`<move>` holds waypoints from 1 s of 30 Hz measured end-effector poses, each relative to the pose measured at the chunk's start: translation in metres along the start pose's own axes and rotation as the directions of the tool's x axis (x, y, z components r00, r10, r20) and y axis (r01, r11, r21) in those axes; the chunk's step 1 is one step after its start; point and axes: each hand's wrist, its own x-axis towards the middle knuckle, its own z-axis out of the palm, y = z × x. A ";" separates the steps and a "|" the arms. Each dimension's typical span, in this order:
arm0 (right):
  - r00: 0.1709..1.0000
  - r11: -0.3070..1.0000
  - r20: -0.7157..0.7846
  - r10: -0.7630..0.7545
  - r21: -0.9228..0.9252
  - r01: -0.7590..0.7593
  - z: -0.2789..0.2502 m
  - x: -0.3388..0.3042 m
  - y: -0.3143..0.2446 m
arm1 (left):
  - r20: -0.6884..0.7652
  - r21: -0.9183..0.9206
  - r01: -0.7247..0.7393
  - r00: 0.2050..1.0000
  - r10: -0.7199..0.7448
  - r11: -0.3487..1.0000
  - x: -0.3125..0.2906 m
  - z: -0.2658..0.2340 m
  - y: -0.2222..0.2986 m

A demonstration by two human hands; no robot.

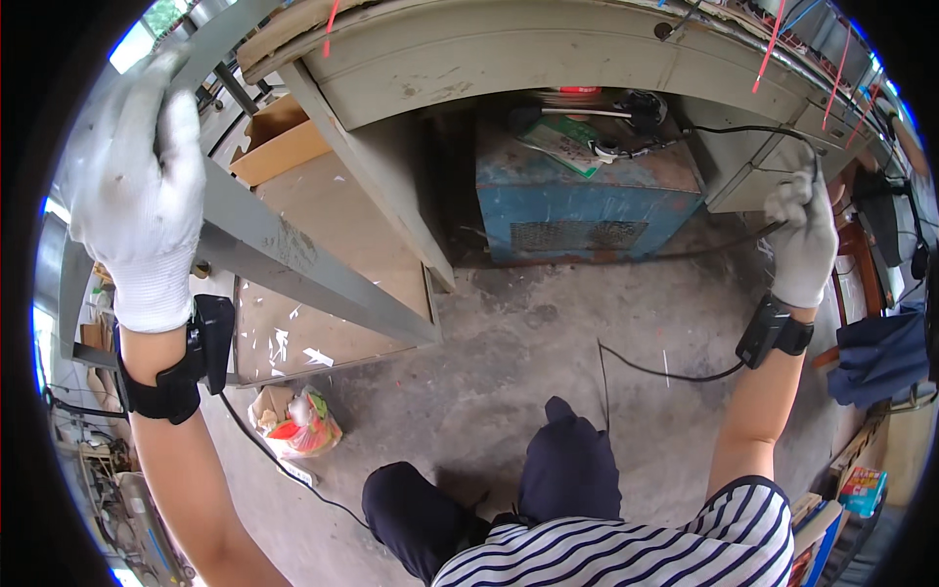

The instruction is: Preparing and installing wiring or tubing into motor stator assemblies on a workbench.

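Observation:
My left hand (137, 186), in a white knit glove, is raised at the upper left beside a grey metal leg (293, 249). Its fingers stretch upward with the thumb apart, slightly blurred, and no object shows in it. On the right, my gloved right hand (804, 235) has its fingers curled round a black cable (751, 128). One length of that cable arches back to a worn blue metal box (577, 201) under the desk; another sags leftward, blurred, in front of the box. A green-and-white packet (562, 142) and dark fittings lie on the box.
A desk (460, 78) with a pale front spans the top, red strands hanging over its edge. Left are a brown board (333, 210) with white scraps, a cardboard box (279, 142) and a plastic bag (303, 426) on the floor. Dark blue cloth (880, 357) hangs at right.

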 end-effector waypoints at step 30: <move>0.906 0.981 -0.391 0.160 0.165 -0.102 -0.196 0.072 0.079 | 0.726 -0.668 0.707 0.551 0.411 0.232 0.009 0.052 0.410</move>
